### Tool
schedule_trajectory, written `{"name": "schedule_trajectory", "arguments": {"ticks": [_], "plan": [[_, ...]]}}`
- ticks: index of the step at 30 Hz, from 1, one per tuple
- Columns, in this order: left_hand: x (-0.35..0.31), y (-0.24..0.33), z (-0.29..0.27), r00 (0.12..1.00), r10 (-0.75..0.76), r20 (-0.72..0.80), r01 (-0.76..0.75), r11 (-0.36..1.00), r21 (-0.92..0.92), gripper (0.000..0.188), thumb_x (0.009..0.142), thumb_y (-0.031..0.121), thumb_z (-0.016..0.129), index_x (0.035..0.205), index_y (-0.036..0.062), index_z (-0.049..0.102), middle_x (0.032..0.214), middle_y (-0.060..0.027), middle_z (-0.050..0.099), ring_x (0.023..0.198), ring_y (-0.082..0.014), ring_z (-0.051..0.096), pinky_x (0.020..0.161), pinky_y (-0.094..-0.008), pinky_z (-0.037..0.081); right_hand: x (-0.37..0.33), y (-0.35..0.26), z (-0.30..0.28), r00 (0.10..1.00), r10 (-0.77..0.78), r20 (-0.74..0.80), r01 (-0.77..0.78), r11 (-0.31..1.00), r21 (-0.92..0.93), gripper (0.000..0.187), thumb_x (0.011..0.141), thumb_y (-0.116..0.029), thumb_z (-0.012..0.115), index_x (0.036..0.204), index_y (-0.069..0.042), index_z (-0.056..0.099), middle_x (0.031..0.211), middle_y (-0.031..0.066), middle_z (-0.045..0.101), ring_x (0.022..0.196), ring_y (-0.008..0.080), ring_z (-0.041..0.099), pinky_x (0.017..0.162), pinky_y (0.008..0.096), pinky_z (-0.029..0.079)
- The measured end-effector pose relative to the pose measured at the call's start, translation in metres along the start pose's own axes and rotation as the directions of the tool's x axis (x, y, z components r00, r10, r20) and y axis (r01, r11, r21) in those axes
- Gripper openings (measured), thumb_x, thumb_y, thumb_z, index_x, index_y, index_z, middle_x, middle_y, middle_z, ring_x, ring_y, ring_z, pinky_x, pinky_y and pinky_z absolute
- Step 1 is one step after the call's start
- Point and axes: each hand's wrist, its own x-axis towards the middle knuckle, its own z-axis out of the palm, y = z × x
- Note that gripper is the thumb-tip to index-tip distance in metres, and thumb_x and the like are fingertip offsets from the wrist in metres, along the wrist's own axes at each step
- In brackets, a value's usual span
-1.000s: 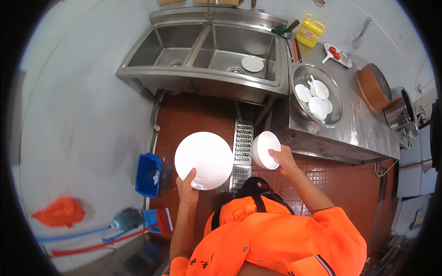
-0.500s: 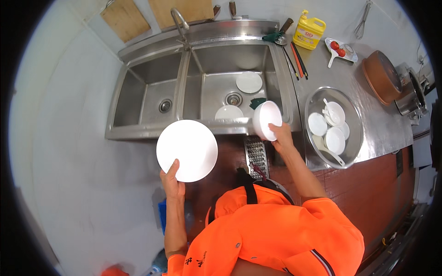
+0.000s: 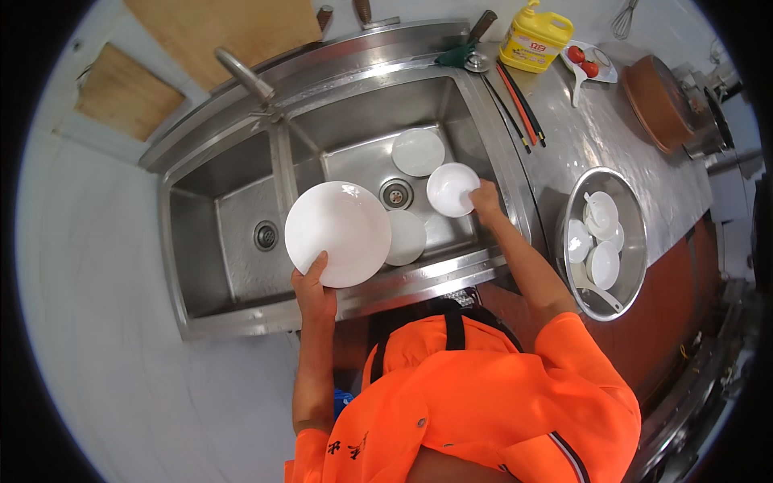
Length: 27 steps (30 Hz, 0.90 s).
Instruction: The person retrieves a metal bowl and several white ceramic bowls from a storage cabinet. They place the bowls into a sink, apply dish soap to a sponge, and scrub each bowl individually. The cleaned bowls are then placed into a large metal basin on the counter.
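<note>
Over the front edge of the steel double sink (image 3: 386,283), my left hand (image 3: 316,291) grips a large white plate (image 3: 338,233) by its near rim, thumb on top. My right hand (image 3: 486,201) is closed on the right side of a white bowl (image 3: 452,190), held over the right basin with its inside facing up. One small white plate (image 3: 419,153) lies at the back of that basin. Another white plate (image 3: 406,238) lies nearer, partly hidden behind the large plate. The basin's drain (image 3: 396,195) shows between them.
A curved faucet (image 3: 245,74) rises behind the sink's divider. On the right counter are a steel basin (image 3: 573,290) of white bowls and spoons, chopsticks (image 3: 519,103), a yellow jug (image 3: 535,40), a tray with tomatoes (image 3: 605,74) and a brown pot (image 3: 656,105).
Both hands have moved forward, carrying the large plate to the sink's front edge and the bowl over the right basin. The view has shifted closer to the sink and turned.
</note>
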Motion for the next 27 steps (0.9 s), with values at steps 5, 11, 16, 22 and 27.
{"name": "schedule_trajectory", "arguments": {"ticks": [5, 11, 16, 22, 27], "plan": [[0.069, -0.019, 0.013, 0.989, -0.146, 0.009, 0.147, 0.989, -0.021, 0.041, 0.08, 0.0, 0.064, 0.118, -0.0027, 0.05, 0.115, -0.0119, 0.057, 0.103, -0.0243, 0.057, 0.089, -0.0379, 0.048, 0.03, 0.035, 0.028, 0.995, 0.027, 0.101, 0.038, 0.805, -0.592, 0.037, 0.075, -0.003, 0.047, 0.109, -0.002, 0.063, 0.104, 0.0262, 0.061, 0.099, 0.0418, 0.058, 0.087, 0.0432, 0.048], [0.118, -0.052, 0.019, 0.912, -0.41, -0.024, 0.4, 0.9, -0.174, 0.045, 0.08, -0.001, 0.064, 0.122, 0.0013, 0.049, 0.118, -0.011, 0.056, 0.109, -0.0259, 0.056, 0.094, -0.041, 0.048, 0.057, 0.095, 0.047, 0.936, 0.205, 0.287, 0.125, 0.568, -0.814, 0.029, 0.078, -0.006, 0.051, 0.103, -0.01, 0.067, 0.106, 0.0224, 0.061, 0.101, 0.0387, 0.058, 0.09, 0.0436, 0.047], [0.139, -0.079, 0.018, 0.876, -0.475, -0.082, 0.451, 0.868, -0.209, 0.046, 0.083, 0.005, 0.062, 0.126, -0.0005, 0.045, 0.122, -0.0128, 0.053, 0.116, -0.0273, 0.05, 0.102, -0.0442, 0.039, 0.068, 0.123, 0.054, 0.923, 0.275, 0.267, 0.063, 0.578, -0.814, 0.027, 0.08, -0.008, 0.052, 0.102, -0.01, 0.067, 0.106, 0.0225, 0.06, 0.103, 0.0383, 0.057, 0.091, 0.0432, 0.047], [0.151, -0.084, 0.011, 0.848, -0.519, -0.11, 0.476, 0.836, -0.274, 0.04, 0.083, 0.003, 0.062, 0.121, 0.0017, 0.049, 0.118, -0.0106, 0.057, 0.111, -0.0256, 0.054, 0.097, -0.0429, 0.046, 0.074, 0.148, 0.051, 0.923, 0.245, 0.297, 0.092, 0.609, -0.788, 0.023, 0.08, -0.008, 0.051, 0.098, -0.007, 0.065, 0.108, 0.0214, 0.059, 0.104, 0.0373, 0.056, 0.092, 0.0427, 0.046], [0.154, -0.091, 0.007, 0.845, -0.52, -0.129, 0.469, 0.835, -0.288, 0.039, 0.084, 0.003, 0.061, 0.122, 0.0015, 0.049, 0.118, -0.011, 0.056, 0.112, -0.0251, 0.054, 0.098, -0.0428, 0.045, 0.069, 0.123, 0.05, 0.921, 0.301, 0.249, 0.013, 0.615, -0.788, 0.027, 0.081, -0.009, 0.049, 0.103, -0.006, 0.063, 0.115, 0.0213, 0.056, 0.109, 0.0373, 0.053, 0.093, 0.0421, 0.045]]}}
